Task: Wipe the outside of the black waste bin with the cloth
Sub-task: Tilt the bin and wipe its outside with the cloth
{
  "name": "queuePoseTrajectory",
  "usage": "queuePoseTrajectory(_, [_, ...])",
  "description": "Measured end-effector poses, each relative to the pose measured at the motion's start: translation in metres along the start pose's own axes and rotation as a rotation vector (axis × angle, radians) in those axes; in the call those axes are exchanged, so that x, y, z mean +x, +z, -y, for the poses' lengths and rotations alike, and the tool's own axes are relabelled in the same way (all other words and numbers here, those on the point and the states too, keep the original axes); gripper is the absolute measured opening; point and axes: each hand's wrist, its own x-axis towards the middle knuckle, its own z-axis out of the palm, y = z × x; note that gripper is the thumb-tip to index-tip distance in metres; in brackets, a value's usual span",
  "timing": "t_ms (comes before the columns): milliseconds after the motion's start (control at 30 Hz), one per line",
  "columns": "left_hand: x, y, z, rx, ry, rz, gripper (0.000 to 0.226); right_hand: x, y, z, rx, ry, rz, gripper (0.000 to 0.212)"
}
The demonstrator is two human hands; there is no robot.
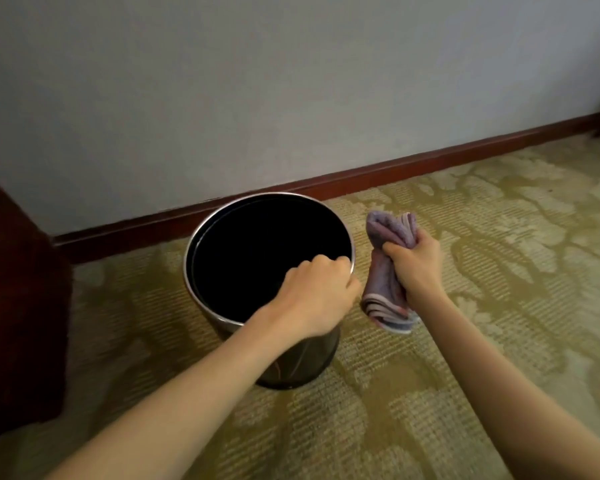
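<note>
Text check: nothing legible anywhere in view. The bin (305, 362) shows no readable label, brand or number on its wall or rim. The cloth (392, 226) shows woven stripes only, no readable print or tag.

Bare forearms to frame edge; bare left hand (317, 296), right hand (418, 265).

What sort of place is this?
Likely a hotel room, though I can't be sure: patterned carpet, a dark wooden skirting board along a plain wall, and a small black waste bin gripped at the rim, a cloth held beside it.
</note>
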Motion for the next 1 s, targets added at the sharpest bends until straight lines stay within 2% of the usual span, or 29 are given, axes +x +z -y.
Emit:
queuePoseTrajectory(133, [-0.004, 0.012, -0.018, 0.172, 0.098, -0.054, 0.020, 0.004, -0.021, -0.008, -0.031, 0.010, -0.067, 0.020])
queuePoseTrajectory(300, [-0.016, 0.004, -0.006, 0.176, 0.174, -0.033, 0.028, 0.003, -0.028, -0.014, -0.078, 0.006, -0.067, 0.020])
queuePoseTrajectory(400, [-0.034, -0.009, 0.015, 0.189, 0.324, 0.007, 0.038, 0.002, -0.022, -0.016, -0.080, -0.006, -0.048, 0.019])
queuePoseTrajectory(500, [-0.049, -0.031, 0.040, 0.301, 0.527, 0.025, 0.041, 0.000, -0.015, -0.015, -0.046, -0.011, -0.015, 0.022])
queuePoseTrajectory(667, [-0.056, -0.046, 0.070, 0.443, 0.645, 0.070, 0.042, -0.002, -0.010, -0.015, -0.030, 0.018, -0.007, 0.025])
queuePoseTrajectory(767, [-0.055, -0.043, 0.072, 0.410, 0.658, 0.057, 0.042, -0.005, -0.008, -0.014, -0.040, 0.014, -0.005, 0.021])
queuePoseTrajectory(1000, [-0.055, -0.039, 0.073, 0.336, 0.549, 0.064, 0.052, -0.011, -0.005, -0.012, -0.063, 0.014, 0.015, 0.019])
